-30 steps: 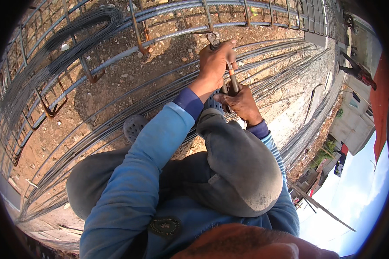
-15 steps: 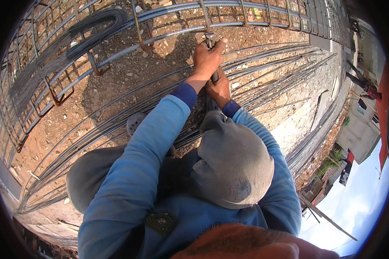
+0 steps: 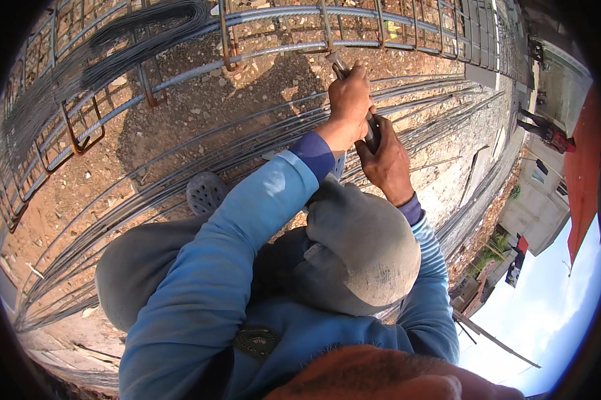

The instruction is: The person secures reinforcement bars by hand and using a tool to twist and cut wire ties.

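Observation:
My left hand [image 3: 349, 103] is closed around a dark pair of pincers [image 3: 341, 69], just behind the jaws. Farther down the tool, my right hand [image 3: 389, 163] grips the handle end. The pincer jaws are at the lower long bar [image 3: 274, 49] of a steel rebar cage, close to the foot of a rusty stirrup [image 3: 326, 30]. Whether the jaws hold a tie wire there is too small to tell. Both arms reach forward past my bent knee [image 3: 367, 247].
Loose rebar rods [image 3: 420, 100] lie across the stony ground under my hands. A coil of thin dark wire [image 3: 137, 60] rests on the cage at the left. My grey clog [image 3: 206, 193] stands by the rods. A person [image 3: 547, 132] is far off at the right.
Both hands have shifted right with the pincers, which now slant, with the handle end toward the right. My right hand has turned and sits farther from the left. The view has moved slightly.

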Demonstrator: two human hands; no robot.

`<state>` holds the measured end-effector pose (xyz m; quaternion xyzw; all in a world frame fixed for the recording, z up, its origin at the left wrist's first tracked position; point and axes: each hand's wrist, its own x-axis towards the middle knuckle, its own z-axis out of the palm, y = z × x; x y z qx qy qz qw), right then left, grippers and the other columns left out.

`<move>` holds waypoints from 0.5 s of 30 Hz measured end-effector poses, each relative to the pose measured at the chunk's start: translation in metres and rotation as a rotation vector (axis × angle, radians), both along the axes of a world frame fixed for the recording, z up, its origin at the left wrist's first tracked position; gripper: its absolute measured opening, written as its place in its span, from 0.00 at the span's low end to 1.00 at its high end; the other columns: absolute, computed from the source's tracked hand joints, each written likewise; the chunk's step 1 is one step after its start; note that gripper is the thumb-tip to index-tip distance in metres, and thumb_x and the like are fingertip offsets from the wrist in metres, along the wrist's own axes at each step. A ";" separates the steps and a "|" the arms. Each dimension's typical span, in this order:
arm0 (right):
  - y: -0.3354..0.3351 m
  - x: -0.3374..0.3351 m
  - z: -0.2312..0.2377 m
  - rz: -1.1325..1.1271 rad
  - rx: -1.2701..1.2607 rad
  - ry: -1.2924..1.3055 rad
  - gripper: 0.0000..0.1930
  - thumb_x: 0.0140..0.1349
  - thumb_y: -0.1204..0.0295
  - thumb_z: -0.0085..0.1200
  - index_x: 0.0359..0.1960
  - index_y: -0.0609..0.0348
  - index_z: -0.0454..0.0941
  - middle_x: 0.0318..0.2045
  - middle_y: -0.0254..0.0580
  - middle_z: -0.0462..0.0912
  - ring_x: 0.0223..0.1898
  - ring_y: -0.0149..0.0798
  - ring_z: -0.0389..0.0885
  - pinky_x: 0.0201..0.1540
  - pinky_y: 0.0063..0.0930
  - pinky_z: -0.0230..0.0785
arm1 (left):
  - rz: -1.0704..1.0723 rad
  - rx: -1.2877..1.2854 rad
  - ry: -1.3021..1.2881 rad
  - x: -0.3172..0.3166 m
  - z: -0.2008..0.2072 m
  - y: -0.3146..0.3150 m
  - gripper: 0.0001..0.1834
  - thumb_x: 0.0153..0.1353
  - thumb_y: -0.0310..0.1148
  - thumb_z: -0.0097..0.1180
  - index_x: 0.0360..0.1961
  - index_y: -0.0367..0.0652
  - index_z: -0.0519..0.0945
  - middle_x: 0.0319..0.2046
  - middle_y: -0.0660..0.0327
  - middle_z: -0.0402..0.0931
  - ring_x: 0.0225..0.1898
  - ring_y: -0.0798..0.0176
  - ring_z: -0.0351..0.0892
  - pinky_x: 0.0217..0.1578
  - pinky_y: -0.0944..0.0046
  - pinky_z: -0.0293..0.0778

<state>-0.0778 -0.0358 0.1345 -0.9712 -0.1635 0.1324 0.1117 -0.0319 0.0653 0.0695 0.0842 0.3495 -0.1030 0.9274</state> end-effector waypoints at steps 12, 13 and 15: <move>0.057 0.073 0.086 -0.103 -0.257 0.798 0.18 0.66 0.60 0.47 0.41 0.66 0.76 0.20 0.40 0.74 0.23 0.32 0.75 0.28 0.28 0.68 | 0.195 -0.540 -0.295 0.006 -0.003 0.025 0.18 0.55 0.47 0.63 0.34 0.45 0.76 0.23 0.64 0.72 0.30 0.61 0.79 0.36 0.55 0.78; 0.049 0.073 0.077 -0.059 -0.195 0.767 0.20 0.64 0.58 0.51 0.48 0.61 0.75 0.20 0.44 0.75 0.23 0.37 0.77 0.28 0.30 0.69 | 0.184 -0.581 -0.317 0.006 -0.005 0.026 0.16 0.56 0.46 0.63 0.34 0.46 0.76 0.22 0.65 0.71 0.28 0.63 0.78 0.35 0.56 0.78; 0.059 0.071 0.092 0.042 -0.302 0.603 0.24 0.62 0.57 0.54 0.52 0.63 0.71 0.24 0.47 0.78 0.26 0.39 0.78 0.29 0.32 0.69 | 0.179 -0.539 -0.270 0.009 -0.006 0.023 0.14 0.56 0.44 0.62 0.33 0.46 0.76 0.20 0.66 0.70 0.26 0.64 0.76 0.34 0.57 0.78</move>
